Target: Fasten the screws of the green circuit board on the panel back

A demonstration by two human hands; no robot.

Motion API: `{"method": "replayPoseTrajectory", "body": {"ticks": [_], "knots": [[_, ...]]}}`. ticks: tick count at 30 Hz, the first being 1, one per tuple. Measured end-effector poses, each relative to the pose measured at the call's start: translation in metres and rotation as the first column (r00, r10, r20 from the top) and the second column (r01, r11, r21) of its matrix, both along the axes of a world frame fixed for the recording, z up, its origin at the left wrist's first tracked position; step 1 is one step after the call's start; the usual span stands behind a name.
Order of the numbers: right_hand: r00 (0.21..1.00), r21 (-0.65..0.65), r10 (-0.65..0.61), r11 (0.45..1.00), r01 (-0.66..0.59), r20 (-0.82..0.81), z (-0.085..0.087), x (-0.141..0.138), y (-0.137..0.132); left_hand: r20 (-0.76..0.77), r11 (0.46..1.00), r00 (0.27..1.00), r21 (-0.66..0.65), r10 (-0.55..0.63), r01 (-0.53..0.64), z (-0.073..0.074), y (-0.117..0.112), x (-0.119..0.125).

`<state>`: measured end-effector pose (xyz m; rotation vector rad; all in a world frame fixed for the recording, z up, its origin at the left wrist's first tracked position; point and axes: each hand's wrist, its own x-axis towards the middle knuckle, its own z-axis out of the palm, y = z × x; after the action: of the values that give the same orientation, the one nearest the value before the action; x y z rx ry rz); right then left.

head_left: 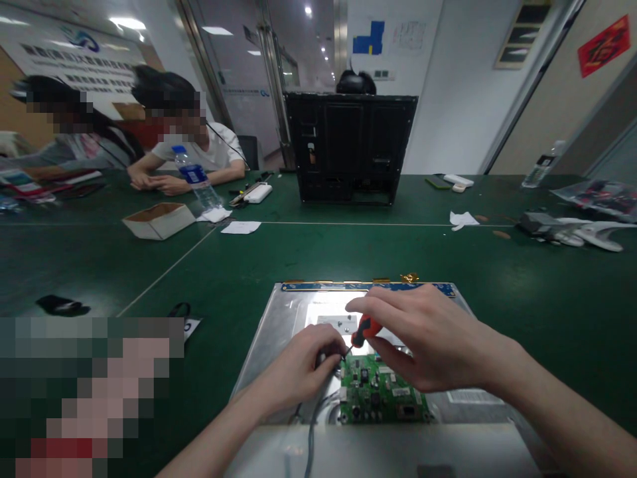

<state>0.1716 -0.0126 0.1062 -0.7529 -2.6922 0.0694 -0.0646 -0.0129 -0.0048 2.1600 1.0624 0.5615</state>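
A green circuit board (381, 390) lies on the metal back of a flat display panel (279, 332). My right hand (423, 335) holds a red and black screwdriver (365, 330) by its handle, tilted so the thin shaft points down and left at the board's upper left corner. Beside that corner is my left hand (308, 362), thumb and fingers curled together close to the screwdriver's tip; what they pinch, if anything, is hidden. A grey cable (311, 431) runs down from below my left hand. Several small screws (347, 328) rest on the panel's label.
Across the green table (223, 272) stands a black monitor back cover (353, 146). A paper box (159, 221), a water bottle (196, 176) and paper scraps (462, 219) lie further back. Two people sit at the far left; a blurred-out person's arm is near on the left.
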Motion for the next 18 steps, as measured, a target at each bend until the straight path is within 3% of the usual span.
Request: {"method": "replayPoseTrajectory", "body": {"ticks": [6, 18], "knots": [[1.000, 0.080, -0.021, 0.997, 0.021, -0.007, -0.0033, -0.0021, 0.0021, -0.017, 1.000, 1.000, 0.018, 0.012, -0.012, -0.0014, 0.0011, 0.0004], [1.000, -0.014, -0.013, 1.000, 0.013, 0.003, -0.0010, -0.0005, 0.0002, -0.004, 1.000, 1.000, 0.013, 0.017, -0.017, -0.0011, 0.0012, 0.0011]]}}
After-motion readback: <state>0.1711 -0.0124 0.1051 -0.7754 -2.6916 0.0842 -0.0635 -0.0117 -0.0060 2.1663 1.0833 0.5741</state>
